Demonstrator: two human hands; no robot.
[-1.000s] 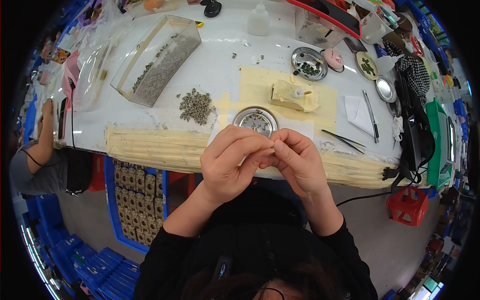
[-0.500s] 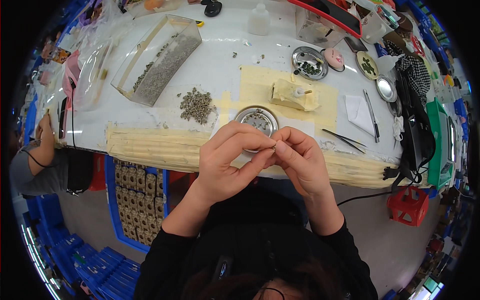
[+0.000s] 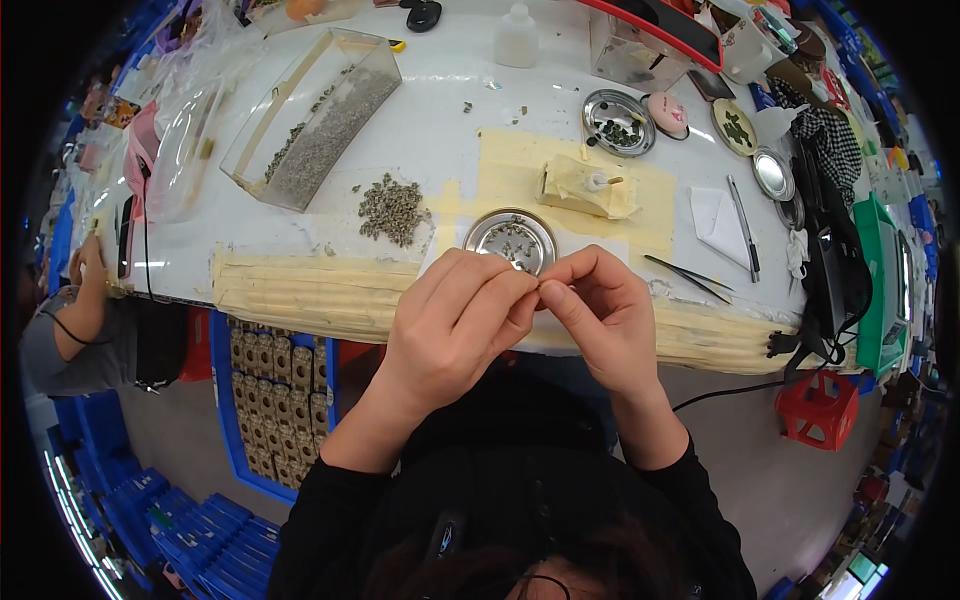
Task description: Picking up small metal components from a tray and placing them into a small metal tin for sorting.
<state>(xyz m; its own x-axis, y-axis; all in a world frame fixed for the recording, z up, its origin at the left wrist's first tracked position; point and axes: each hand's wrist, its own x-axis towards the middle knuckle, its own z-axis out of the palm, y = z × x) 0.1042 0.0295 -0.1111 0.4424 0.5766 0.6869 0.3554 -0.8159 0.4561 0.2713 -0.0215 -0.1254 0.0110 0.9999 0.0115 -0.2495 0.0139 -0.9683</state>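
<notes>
My left hand [image 3: 455,325] and my right hand [image 3: 602,315] meet at the fingertips, both pinched. Whatever sits between the fingers is too small and covered to name. Just beyond them lies a round metal dish [image 3: 548,238] with several small grey-green pieces [image 3: 515,243] in it; my left hand hides part of its near rim. Left of the dish, a loose pile of small grey-green parts [image 3: 392,210] rests on the white table. A block wrapped in yellowish tape [image 3: 575,190], with a small white nozzle-like piece on top, stands beyond the dish to the right.
A clear bin [image 3: 335,130] of small grey parts stands at the far left. Tweezers [image 3: 690,275], a pen [image 3: 742,225] and a folded white cloth [image 3: 715,225] lie at right. Behind are a metal plate [image 3: 603,102] and a white bottle [image 3: 517,38]. Another person's arm [image 3: 88,295] shows at left.
My left hand has rolled over, so its back now faces up and its fingers cover more of the pinch. The right thumb and forefinger have shifted slightly; both hands stay together.
</notes>
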